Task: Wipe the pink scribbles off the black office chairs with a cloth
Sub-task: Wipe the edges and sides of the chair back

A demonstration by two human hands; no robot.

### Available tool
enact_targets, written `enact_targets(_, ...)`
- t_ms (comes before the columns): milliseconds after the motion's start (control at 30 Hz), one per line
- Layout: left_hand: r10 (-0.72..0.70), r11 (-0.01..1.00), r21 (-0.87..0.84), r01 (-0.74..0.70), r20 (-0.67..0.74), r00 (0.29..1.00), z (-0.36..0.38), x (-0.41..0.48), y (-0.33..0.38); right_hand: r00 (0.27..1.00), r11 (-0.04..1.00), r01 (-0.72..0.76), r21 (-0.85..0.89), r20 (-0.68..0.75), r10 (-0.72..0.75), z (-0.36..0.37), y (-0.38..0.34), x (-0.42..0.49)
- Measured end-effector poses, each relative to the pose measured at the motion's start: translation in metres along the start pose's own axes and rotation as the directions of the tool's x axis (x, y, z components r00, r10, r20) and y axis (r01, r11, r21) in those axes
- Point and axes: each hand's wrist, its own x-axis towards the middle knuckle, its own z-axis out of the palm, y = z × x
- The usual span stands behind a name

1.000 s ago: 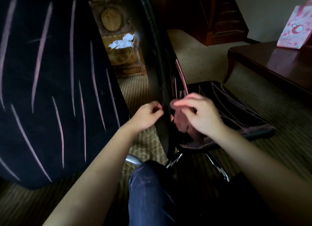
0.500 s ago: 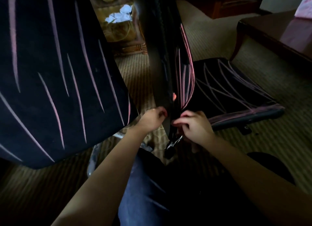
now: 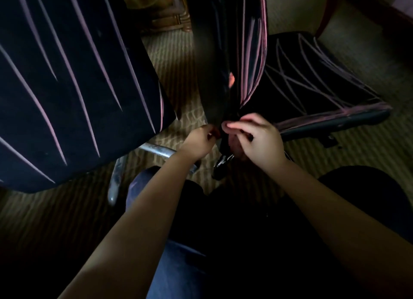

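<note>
1. My left hand (image 3: 199,142) has its fingers curled tight and pinches the bottom edge of the backrest (image 3: 214,64) from the left side.
2. My right hand (image 3: 257,140) meets it from the right. Its fingers (image 3: 232,126) are bent, with the tips on the same bottom edge, gripping it. What lies under the palm is hidden, and I cannot tell whether a cloth is there.
3. The two hands are almost touching, with only the thin black edge between them.
4. I see the backrest edge-on. It rises from the hands to the top of the view, and pink scribbles (image 3: 260,53) run in long lines down its right face.
5. To the right of the backrest lies this chair's black seat (image 3: 312,79). It is crossed with pink lines, and its front rim is smeared pink.
6. A second black chair (image 3: 67,86) fills the left side of the view and is streaked with long pink strokes. Its chrome leg (image 3: 156,150) shows below it, just left of my left wrist.
7. Both chairs stand on ribbed tan carpet (image 3: 176,59).
8. My knee (image 3: 143,187), in blue jeans, sits between my forearms at the bottom of the view.
9. The corner of a dark wooden table (image 3: 335,6) shows at the top right.
</note>
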Motion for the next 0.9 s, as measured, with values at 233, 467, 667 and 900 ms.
enact_targets(233,0.009,0.996,0.093,-0.016,0.074,0.997,0.026,-0.015,-0.031,0.979,0.993,-0.043,-0.109,0.194,0.063,0.057,0.032,-0.042)
enact_targets(467,-0.128,0.984,0.131,0.118,0.067,0.99,0.032,-0.012,-0.046,1.0,0.996,-0.015,-0.092,0.003,0.016,0.058,0.025,-0.047)
enact_targets(667,-0.09,0.987,0.143,0.075,0.096,0.991,0.039,-0.011,-0.041,0.996,0.991,-0.067,-0.115,0.059,0.074,0.083,0.035,-0.06)
enact_targets(900,-0.091,0.988,0.137,0.074,0.122,0.988,0.039,-0.011,-0.042,0.992,0.988,-0.124,-0.096,-0.033,0.122,0.082,0.024,-0.055)
